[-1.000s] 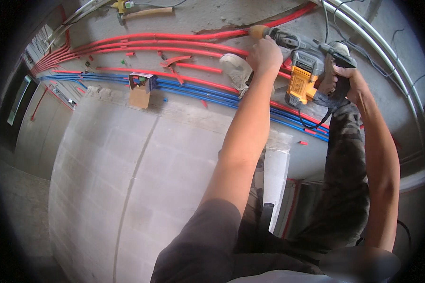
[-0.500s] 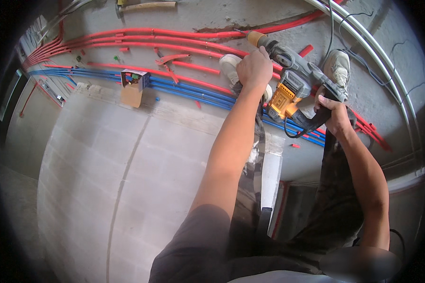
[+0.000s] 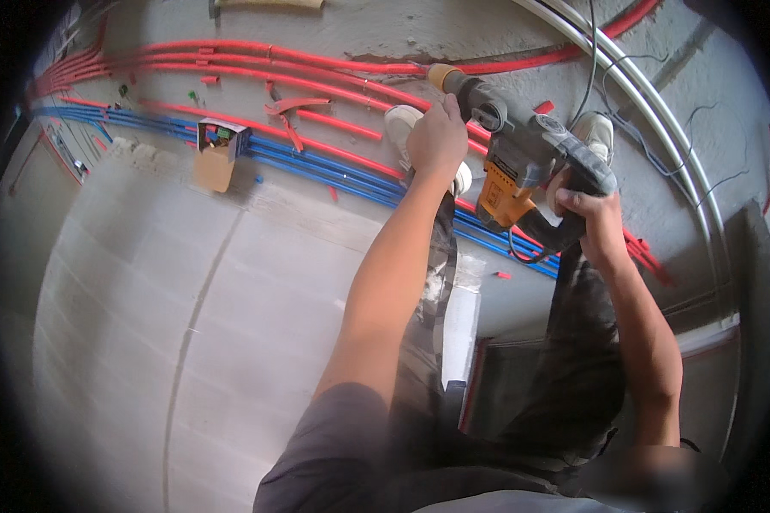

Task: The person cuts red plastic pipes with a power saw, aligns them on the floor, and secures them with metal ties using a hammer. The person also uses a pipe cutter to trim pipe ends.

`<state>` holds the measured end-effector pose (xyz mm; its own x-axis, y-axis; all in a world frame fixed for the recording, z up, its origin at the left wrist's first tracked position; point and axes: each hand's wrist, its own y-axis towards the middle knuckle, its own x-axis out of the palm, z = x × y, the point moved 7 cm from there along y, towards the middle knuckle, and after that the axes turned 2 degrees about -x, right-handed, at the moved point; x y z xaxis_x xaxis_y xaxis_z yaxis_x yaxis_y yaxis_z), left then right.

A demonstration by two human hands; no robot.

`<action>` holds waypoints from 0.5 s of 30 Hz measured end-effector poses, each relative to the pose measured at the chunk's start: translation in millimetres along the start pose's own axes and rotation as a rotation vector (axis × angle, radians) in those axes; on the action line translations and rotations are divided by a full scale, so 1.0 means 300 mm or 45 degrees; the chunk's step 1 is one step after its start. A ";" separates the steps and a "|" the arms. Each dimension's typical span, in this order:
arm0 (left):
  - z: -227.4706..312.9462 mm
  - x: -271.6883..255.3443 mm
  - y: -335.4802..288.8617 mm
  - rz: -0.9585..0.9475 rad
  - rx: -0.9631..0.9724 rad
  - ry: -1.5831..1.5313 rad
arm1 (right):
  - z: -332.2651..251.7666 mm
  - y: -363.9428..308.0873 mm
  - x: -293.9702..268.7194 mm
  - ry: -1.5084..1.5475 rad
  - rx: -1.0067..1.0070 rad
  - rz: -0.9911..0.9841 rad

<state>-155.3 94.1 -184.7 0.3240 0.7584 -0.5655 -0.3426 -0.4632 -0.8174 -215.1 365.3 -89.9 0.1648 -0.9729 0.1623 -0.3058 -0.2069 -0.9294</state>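
Observation:
A yellow-and-grey rotary hammer drill is held low over the concrete, its front end by the red pipes. My left hand closes at the front of the drill, just behind its yellow collar; most of its fingertips are hidden. My right hand wraps round the black rear handle. The bit's tip is hard to make out against the upper red pipe. Blue pipes run below the red ones, passing beneath the drill.
White shoes stand among the pipes. An open small box of fittings and a red hand tool lie to the left. White conduits and loose grey cables curve past on the right. A pale block surface fills the lower left.
The whole view has shifted, so the scene sits further left. The drill's rear end has moved slightly lower in the picture and its body is tilted differently. Both hands keep their hold.

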 end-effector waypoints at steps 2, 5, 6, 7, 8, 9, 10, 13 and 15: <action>-0.032 0.000 -0.016 0.013 0.080 -0.266 | -0.133 -0.076 0.100 -0.191 -0.048 0.076; -0.074 0.045 -0.053 0.077 0.023 -0.697 | -0.244 -0.190 0.147 -0.755 -0.111 0.084; -0.056 0.056 -0.068 0.084 -0.025 -0.895 | -0.284 -0.216 0.185 -0.794 -0.175 0.107; -0.047 0.061 -0.085 0.093 -0.074 -1.094 | -0.322 -0.233 0.239 -0.809 -0.243 0.111; -0.047 0.076 -0.094 0.061 -0.134 -1.273 | -0.357 -0.246 0.291 -0.853 -0.262 0.095; -0.050 0.101 -0.098 0.030 -0.190 -1.452 | -0.382 -0.252 0.334 -0.897 -0.284 0.078; -0.053 0.123 -0.097 -0.003 -0.244 -1.631 | -0.392 -0.254 0.369 -0.956 -0.314 0.065; -0.075 0.167 -0.079 0.054 -0.341 -1.955 | -0.392 -0.254 0.464 -1.158 -0.361 0.038; -0.100 0.174 -0.063 0.066 -0.332 -1.912 | -0.391 -0.244 0.525 -1.317 -0.344 0.034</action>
<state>-105.4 128.8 -202.0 -0.9054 0.4141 -0.0939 -0.1123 -0.4468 -0.8875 -276.8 215.1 42.7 0.8316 -0.4429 -0.3351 -0.4977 -0.3268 -0.8034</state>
